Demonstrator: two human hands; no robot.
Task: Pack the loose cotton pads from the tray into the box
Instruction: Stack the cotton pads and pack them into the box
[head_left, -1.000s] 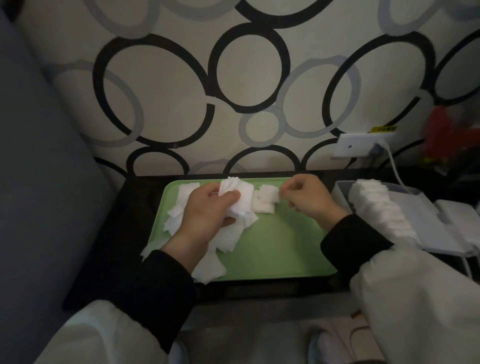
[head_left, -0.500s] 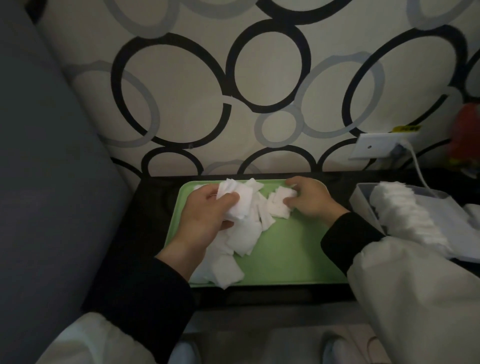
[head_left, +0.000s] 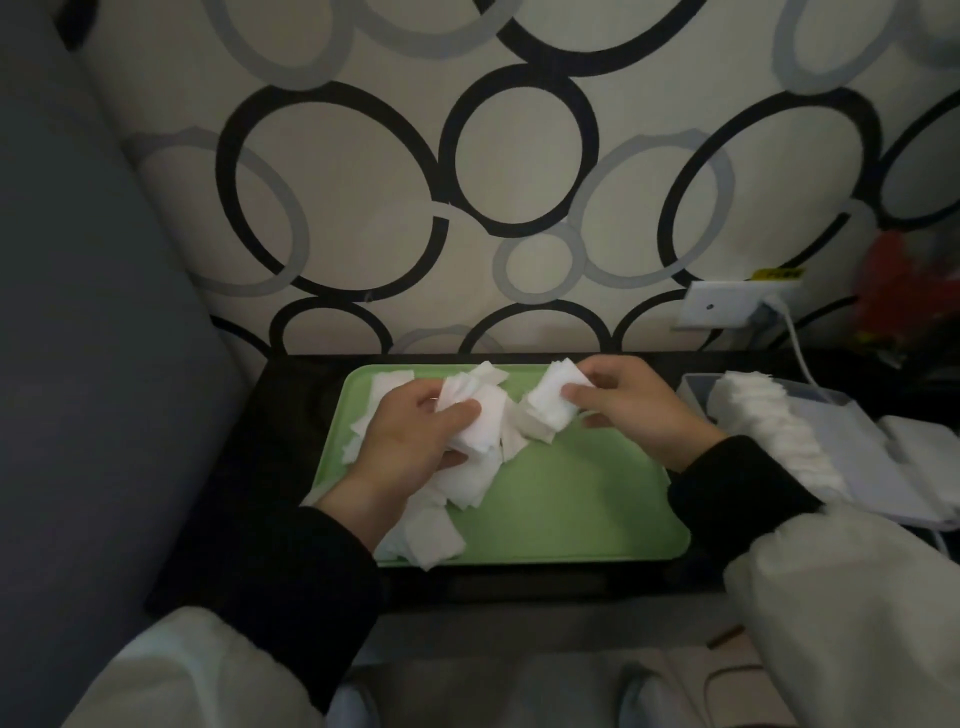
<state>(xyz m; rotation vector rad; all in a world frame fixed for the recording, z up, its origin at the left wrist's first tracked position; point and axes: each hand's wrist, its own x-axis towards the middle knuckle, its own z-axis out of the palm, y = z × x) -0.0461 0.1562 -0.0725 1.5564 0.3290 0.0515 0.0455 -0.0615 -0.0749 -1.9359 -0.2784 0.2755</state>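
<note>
My left hand (head_left: 410, 441) and right hand (head_left: 631, 410) each grip a small stack of cotton pads (head_left: 550, 408) over the green tray (head_left: 571, 509), more lie loose there, and I judge the box (head_left: 857, 436) at right well filled already

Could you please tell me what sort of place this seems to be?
Probably a domestic room, perhaps a bedroom or living room: ring-patterned wallpaper, a wall socket with a white cable plugged in, and a dark table beside grey upholstery.

cuffs (head_left: 311, 561): black | outer sleeves (head_left: 857, 613): pale, puffy, perhaps white in dim light | left hand (head_left: 410, 441), right hand (head_left: 634, 415): bare
</note>
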